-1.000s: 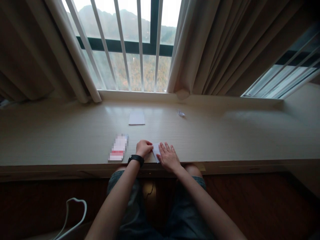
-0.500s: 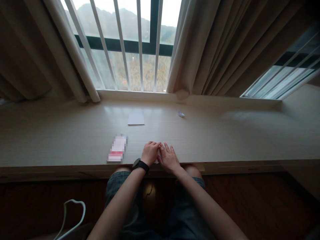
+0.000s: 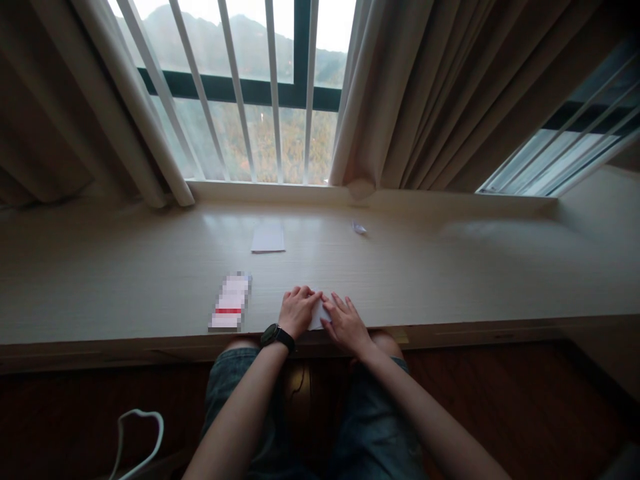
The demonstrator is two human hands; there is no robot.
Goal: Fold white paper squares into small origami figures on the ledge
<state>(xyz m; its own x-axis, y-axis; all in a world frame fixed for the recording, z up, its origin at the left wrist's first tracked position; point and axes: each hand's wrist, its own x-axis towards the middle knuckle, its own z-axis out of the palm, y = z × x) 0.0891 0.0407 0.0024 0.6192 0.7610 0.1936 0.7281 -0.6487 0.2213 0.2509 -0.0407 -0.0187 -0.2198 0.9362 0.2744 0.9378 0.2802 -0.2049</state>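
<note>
- The left hand (image 3: 297, 311) (watch on its wrist) lies curled, fingers down on a small white paper (image 3: 319, 316) at the bench's (image 3: 450, 273) near edge.
- The right hand (image 3: 345, 323) presses flat, fingers spread, apparently on the same paper.
- Another paper (image 3: 269, 238) lies well apart, nearer the window.

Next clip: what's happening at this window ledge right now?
A person sits at a long ledge under a barred window, both hands pressed on a small white paper at the near edge. The left hand, with a dark watch on its wrist, covers the paper's left side; the right hand lies flat on its right side. A blurred card lies to the left, another white sheet farther back, and a tiny scrap near the curtain.
</note>
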